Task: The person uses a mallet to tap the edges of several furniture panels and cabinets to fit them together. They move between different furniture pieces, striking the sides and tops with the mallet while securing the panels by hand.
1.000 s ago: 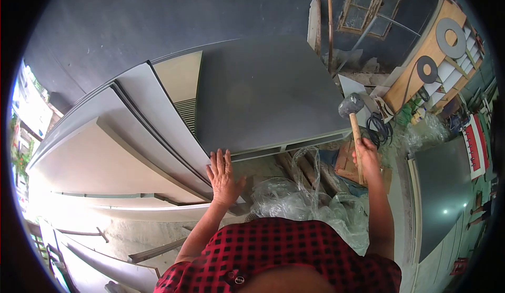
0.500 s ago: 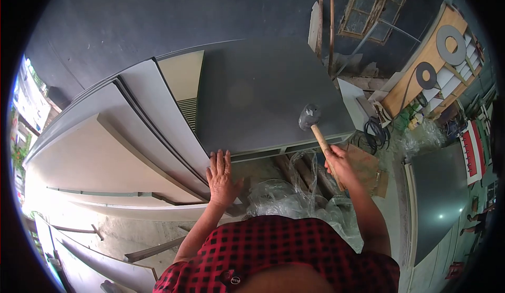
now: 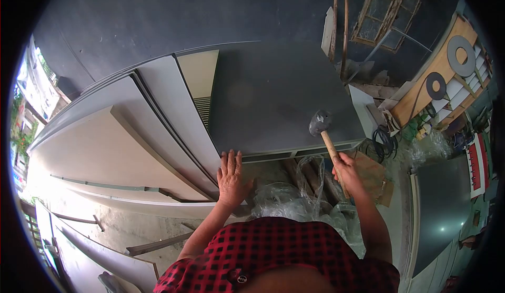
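Note:
A rubber mallet (image 3: 319, 123) with a dark head and wooden handle is in my right hand (image 3: 347, 174), its fingers wrapped round the handle. The mallet head overlaps the dark grey top panel (image 3: 279, 93) of a box-like unit, near its front right part. My left hand (image 3: 232, 182) lies flat with fingers stretched out, its fingertips right at the unit's front left corner. Close beside that hand stand the edges of several large pale panels (image 3: 184, 98). Pale framing shows along the unit's front edge.
Crumpled clear plastic wrap (image 3: 284, 201) lies on the floor below the unit. A coil of black cable (image 3: 385, 141) and cardboard (image 3: 371, 174) are to the right. Another dark panel (image 3: 444, 209) stands further right, and a wooden shelf piece (image 3: 421, 96) leans behind.
The whole view has shifted a little, so the unit and panels appear further right. Both hands and the mallet keep nearly the same places relative to the unit.

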